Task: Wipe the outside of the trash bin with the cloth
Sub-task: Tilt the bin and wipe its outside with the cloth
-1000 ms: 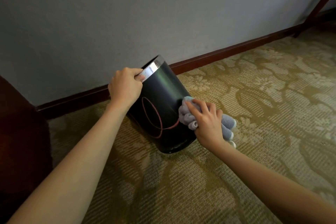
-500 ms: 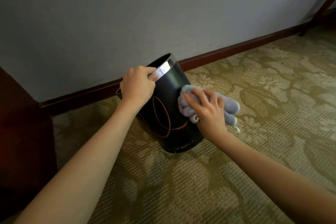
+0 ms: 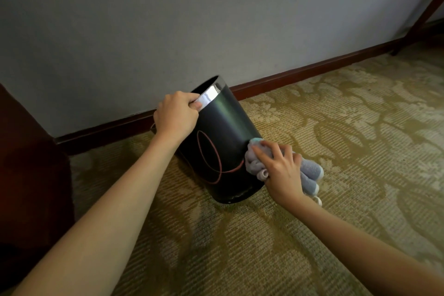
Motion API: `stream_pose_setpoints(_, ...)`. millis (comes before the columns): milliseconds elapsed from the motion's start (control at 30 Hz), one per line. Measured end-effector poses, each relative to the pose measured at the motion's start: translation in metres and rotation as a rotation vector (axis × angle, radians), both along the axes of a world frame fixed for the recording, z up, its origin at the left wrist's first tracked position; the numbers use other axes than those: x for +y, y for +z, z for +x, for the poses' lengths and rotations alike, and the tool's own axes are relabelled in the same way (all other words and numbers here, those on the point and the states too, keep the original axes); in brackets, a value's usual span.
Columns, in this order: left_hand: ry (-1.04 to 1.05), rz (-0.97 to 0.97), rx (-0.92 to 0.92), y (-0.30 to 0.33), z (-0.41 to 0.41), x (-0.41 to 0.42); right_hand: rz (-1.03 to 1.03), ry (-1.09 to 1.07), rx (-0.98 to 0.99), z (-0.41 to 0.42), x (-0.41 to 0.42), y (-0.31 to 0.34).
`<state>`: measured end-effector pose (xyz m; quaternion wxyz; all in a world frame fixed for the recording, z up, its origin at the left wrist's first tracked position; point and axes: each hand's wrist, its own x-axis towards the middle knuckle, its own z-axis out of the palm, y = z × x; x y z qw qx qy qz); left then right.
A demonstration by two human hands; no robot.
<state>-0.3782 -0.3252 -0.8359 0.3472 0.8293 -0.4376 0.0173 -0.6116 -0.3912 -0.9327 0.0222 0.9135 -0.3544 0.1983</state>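
Note:
A black cylindrical trash bin [image 3: 224, 132] with a shiny metal rim and a red looped line on its side stands tilted on the carpet, its mouth leaning toward the wall. My left hand [image 3: 176, 115] grips the rim at the top. My right hand [image 3: 282, 170] presses a bunched pale blue-grey cloth [image 3: 310, 173] against the lower right side of the bin, close to its base. Part of the cloth hangs out past my fingers to the right.
A grey wall with a dark red-brown baseboard [image 3: 300, 74] runs behind the bin. Dark wooden furniture [image 3: 28, 163] stands at the left edge. A slanted wooden leg [image 3: 422, 12] shows at the far right. Patterned olive carpet [image 3: 348, 127] covers the floor.
My right hand slid the cloth up the bin's side half a second ago, then down and right to the lower side near the base. The left hand kept its grip on the rim.

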Motion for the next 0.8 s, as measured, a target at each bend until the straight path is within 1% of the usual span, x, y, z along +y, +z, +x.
stream_pose_setpoints(133, -0.043, 0.021, -0.073, 0.000, -0.019, -0.004, -0.010, -0.001, -0.163, 0.033, -0.004, 0.029)
stream_pose_setpoints(267, -0.043, 0.018, -0.127, -0.002, -0.035, -0.011, -0.020, -0.034, -0.205, 0.047, -0.013, 0.049)
stream_pose_setpoints(433, -0.085, 0.005, -0.086, 0.000, -0.032, -0.009, -0.126, 0.046, -0.099, 0.020, -0.008, 0.028)
stream_pose_setpoints(567, -0.085, 0.057, -0.064, 0.006, -0.028, -0.006, -0.195, 0.094, 0.038, -0.010, -0.003, -0.004)
stream_pose_setpoints(667, -0.096, 0.070, -0.011, 0.011, -0.023, -0.007, -0.185, 0.099, 0.144, -0.028, -0.001, -0.020)
stream_pose_setpoints(800, -0.214, 0.038, 0.090, 0.008, -0.022, -0.008, -0.148, 0.044, 0.177, -0.029, -0.003, -0.020)
